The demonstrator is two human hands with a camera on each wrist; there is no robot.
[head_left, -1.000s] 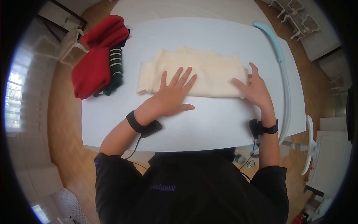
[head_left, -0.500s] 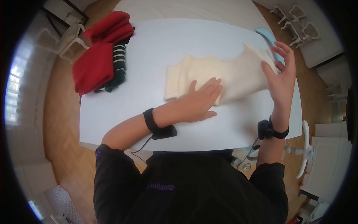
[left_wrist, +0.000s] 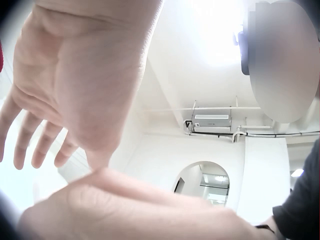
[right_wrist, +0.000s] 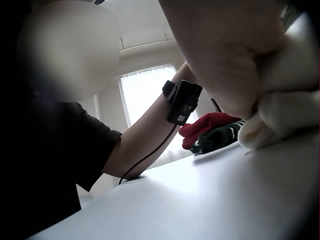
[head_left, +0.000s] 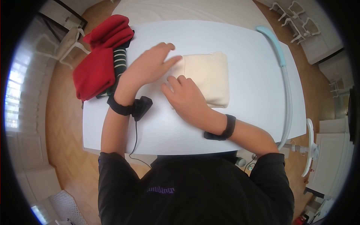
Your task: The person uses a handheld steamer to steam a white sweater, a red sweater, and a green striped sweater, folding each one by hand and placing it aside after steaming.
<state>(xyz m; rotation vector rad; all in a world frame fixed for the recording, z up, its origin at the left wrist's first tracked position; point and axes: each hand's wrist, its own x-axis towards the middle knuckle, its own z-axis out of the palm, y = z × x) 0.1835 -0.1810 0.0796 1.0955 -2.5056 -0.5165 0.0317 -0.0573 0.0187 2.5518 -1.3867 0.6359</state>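
On the white table (head_left: 251, 123) lies a cream knitted garment (head_left: 208, 77), folded into a compact square with a narrow strip showing at its left side. My left hand (head_left: 150, 63) hovers by the garment's upper left corner, thumb toward the cloth; in the left wrist view its fingers (left_wrist: 22, 145) are extended with nothing in them. Bent fingers of my right hand (head_left: 189, 101) rest over the garment's lower left side, the forearm crossing in front. In the right wrist view, cream cloth (right_wrist: 290, 115) shows right under that hand; whether it pinches the cloth I cannot tell.
Folded red garments (head_left: 93, 71) and a dark green striped one (head_left: 120, 62) lie stacked at the table's left side. A light blue curved arm (head_left: 275, 43) with a pale stem runs along the right edge. Cables trail from both wrist cameras.
The garment's right part has been lifted and folded over leftward, making it much narrower. My right hand has swept from the right end to the left side; my left hand has left the cloth, moving left and up.
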